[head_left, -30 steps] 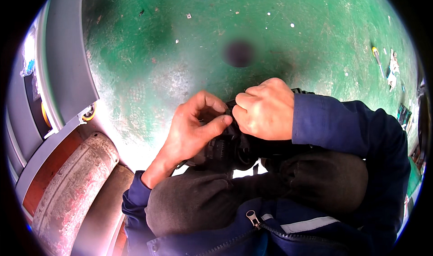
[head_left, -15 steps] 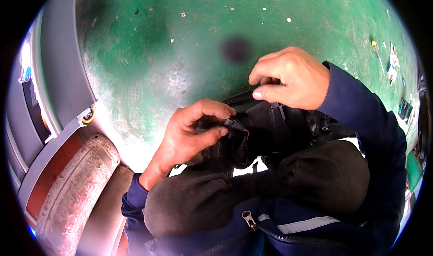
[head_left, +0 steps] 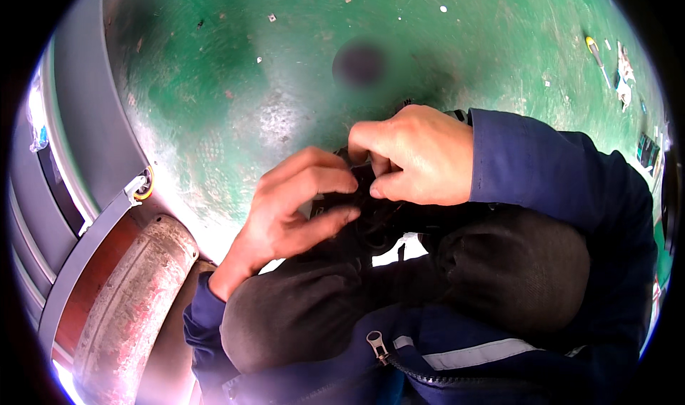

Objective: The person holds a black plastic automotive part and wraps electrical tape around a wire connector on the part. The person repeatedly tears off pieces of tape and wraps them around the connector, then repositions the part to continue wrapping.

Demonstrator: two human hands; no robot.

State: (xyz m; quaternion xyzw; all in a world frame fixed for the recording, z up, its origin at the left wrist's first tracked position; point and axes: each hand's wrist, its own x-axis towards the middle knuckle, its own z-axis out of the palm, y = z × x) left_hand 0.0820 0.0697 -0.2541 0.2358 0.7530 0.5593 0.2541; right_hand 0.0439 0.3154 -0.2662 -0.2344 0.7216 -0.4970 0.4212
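Observation:
Between my knees is a dark black assembly (head_left: 389,216) with cable-like parts, mostly in shadow and partly covered by my hands. My left hand (head_left: 289,209) is at its left side, thumb and fingers parted around a gap, with no held thing clearly showing. Close by, my right hand (head_left: 421,159) reaches over the assembly from the right. Its fingers are curled in and pinched toward the thumb, near the left fingertips. Whatever lies between the right fingers is hidden.
A worn cylinder (head_left: 135,312) with flaking paint lies at the lower left, beside a grey cabinet (head_left: 93,120) with a caster wheel (head_left: 145,184). On the green floor (head_left: 214,105) are small scraps, and a yellow-handled screwdriver (head_left: 598,59) at the far right.
My right hand has come down and left, close to my left hand. The left fingers have spread from the small black connector with a red wire, which no longer shows clearly.

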